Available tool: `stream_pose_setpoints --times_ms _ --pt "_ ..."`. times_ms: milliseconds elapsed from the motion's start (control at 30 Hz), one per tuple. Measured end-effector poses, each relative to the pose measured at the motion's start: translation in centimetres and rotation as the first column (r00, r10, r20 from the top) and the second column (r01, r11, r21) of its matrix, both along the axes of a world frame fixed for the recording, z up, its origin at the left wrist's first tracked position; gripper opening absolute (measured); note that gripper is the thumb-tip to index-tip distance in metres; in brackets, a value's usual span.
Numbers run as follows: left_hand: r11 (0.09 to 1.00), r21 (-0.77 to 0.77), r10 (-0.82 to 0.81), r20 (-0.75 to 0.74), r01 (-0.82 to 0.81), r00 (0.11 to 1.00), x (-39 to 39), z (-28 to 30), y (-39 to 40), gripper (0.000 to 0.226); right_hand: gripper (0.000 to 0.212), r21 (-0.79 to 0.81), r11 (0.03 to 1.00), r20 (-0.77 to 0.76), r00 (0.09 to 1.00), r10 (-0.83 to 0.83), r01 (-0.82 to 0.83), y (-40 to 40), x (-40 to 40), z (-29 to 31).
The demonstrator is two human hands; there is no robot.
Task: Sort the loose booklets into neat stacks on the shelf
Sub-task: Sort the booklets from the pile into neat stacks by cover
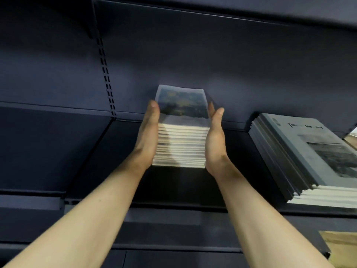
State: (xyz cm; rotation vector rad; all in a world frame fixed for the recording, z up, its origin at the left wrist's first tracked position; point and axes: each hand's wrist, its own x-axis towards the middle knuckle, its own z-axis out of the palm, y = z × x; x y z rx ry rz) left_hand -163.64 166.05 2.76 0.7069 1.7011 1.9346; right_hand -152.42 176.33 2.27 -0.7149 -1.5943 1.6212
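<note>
- Booklet stack (181,146) stands mid-shelf (116,151), left hand (148,132) against its left side, right hand (214,136) against its right.
- Second booklet stack (309,157) lies well right — same shelf.

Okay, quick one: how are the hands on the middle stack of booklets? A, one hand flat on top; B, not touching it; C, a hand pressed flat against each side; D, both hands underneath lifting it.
C: the left hand and right hand lie straight-fingered against opposite sides of the stack of booklets on the shelf.

Dark navy metal back panel (212,60) w/ slotted upright (105,74), dim light
</note>
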Motion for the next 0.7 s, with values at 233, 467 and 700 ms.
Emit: stream_pose_setpoints --times_ms 233,467,700 --pt "0.995 -0.001 0.101 -0.01 -0.101 0.995 0.3 -0.6 0.8 0.065 0.067 0.039 0.996 0.07 0.994 -0.084 0.081 -0.3 -0.4 -0.2" --pt "0.986 0.079 0.162 -0.304 -0.144 0.939 1.6 -0.3 -1.5 0.092 0.07 0.443 0.843 -0.101 0.951 -0.292 0.306 -1.5 0.6 -1.0" --pt "0.918 0.204 0.396 -0.425 -0.34 0.814 1.9 -2.4 0.5 0.065 0.052 0.334 0.864 -0.215 0.923 -0.319 0.377 -1.0 -1.2 -2.9"
